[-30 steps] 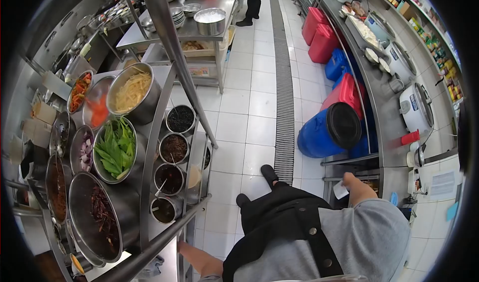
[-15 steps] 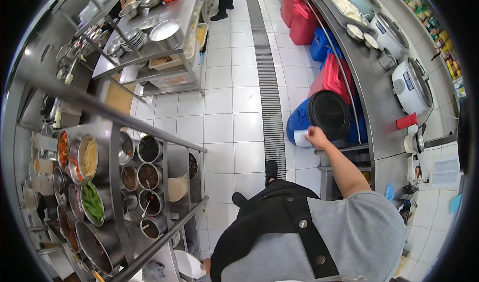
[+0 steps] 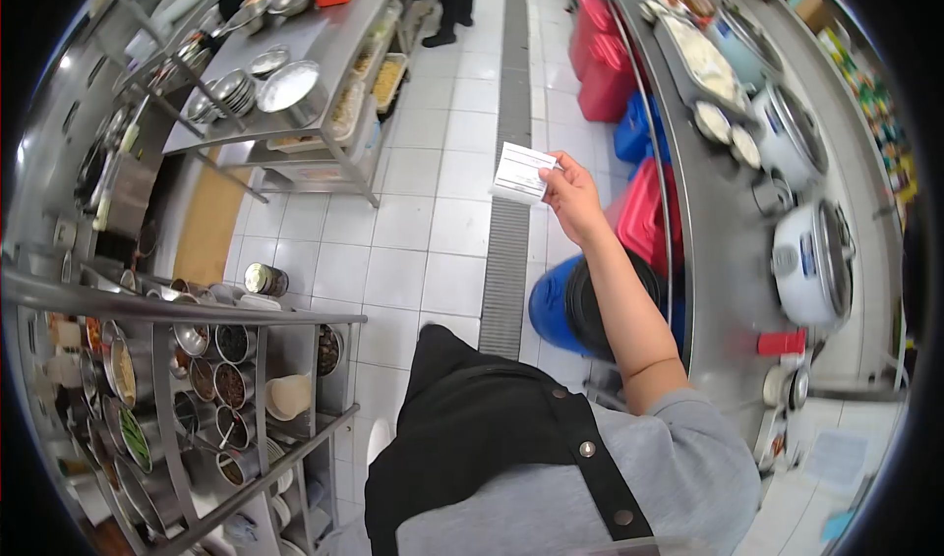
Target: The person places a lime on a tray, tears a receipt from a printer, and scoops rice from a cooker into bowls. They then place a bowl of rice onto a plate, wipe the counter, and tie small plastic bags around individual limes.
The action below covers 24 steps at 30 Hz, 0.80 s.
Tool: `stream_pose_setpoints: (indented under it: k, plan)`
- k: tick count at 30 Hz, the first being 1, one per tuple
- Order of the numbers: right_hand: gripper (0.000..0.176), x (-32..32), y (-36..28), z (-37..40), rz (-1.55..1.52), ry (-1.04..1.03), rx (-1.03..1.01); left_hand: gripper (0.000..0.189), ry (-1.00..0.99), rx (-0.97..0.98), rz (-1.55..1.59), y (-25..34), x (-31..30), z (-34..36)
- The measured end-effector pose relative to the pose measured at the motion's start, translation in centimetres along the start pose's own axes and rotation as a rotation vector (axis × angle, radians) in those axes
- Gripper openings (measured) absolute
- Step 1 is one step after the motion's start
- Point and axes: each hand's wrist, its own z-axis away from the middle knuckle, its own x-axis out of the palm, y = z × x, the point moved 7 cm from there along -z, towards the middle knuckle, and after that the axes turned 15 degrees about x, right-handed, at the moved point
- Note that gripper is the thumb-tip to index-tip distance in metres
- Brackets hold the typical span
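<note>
My right hand (image 3: 572, 194) is stretched out ahead of me, over the tiled floor and the drain. Between thumb and fingers it pinches a small white paper slip (image 3: 521, 171) with printed lines, too small to read. Beneath my right forearm stands a blue barrel (image 3: 557, 305) with a black lid (image 3: 641, 273). My left hand is hidden. The rim of a white dish (image 3: 379, 440) shows at my left side, partly covered by my black apron (image 3: 462, 409); whether my left hand holds it is out of sight.
On the left, a metal rack (image 3: 167, 399) bears several steel pots of food. A steel table (image 3: 236, 138) with bowls stands farther ahead. Along the right runs a steel counter (image 3: 723, 261) with rice cookers (image 3: 808, 261), red bins (image 3: 605, 89) below. A person's legs (image 3: 454, 5) are visible ahead.
My right hand has risen forward and left from beside the barrel, bringing the slip face-up into view. The view has shifted. My left hand, earlier at the white dish, has gone out of sight.
</note>
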Motion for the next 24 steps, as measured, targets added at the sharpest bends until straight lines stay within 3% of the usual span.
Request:
stream_pose_setpoints:
  k: [5,8,10,12,16,18,23,24]
  plan:
    - [0.011,7.6,-6.5,-12.9,0.052,-0.129,-0.065,0.028,-0.076,0.078,0.049,8.0,4.2,-7.0]
    - [0.023,13.5,-12.1,-19.6,0.093,-0.203,-0.169,0.028,-0.091,0.207,0.034,14.3,6.2,-13.4]
    - [0.027,16.3,-15.6,-24.7,0.36,-0.265,-0.36,0.028,-0.09,0.296,-0.015,19.0,6.7,-17.8]
    - [0.03,19.3,-18.5,-28.9,0.505,-0.288,-0.358,0.026,-0.157,0.239,-0.069,23.8,7.6,-22.9]
    - [0.033,23.6,-24.6,-37.1,0.789,-0.334,-0.365,0.024,0.333,-0.312,1.039,28.5,8.6,-32.4]
    - [0.03,25.3,-27.1,-42.4,0.798,-0.356,-0.499,0.025,0.6,-0.625,1.558,30.1,9.4,-35.3]
    - [0.019,34.2,-33.8,-51.8,0.836,-0.378,-0.971,0.03,0.575,-0.508,1.657,34.8,6.8,-38.8]
    - [0.019,36.4,-35.2,-54.7,0.86,-0.39,-1.099,0.029,0.583,-0.398,1.587,36.4,6.4,-39.6]
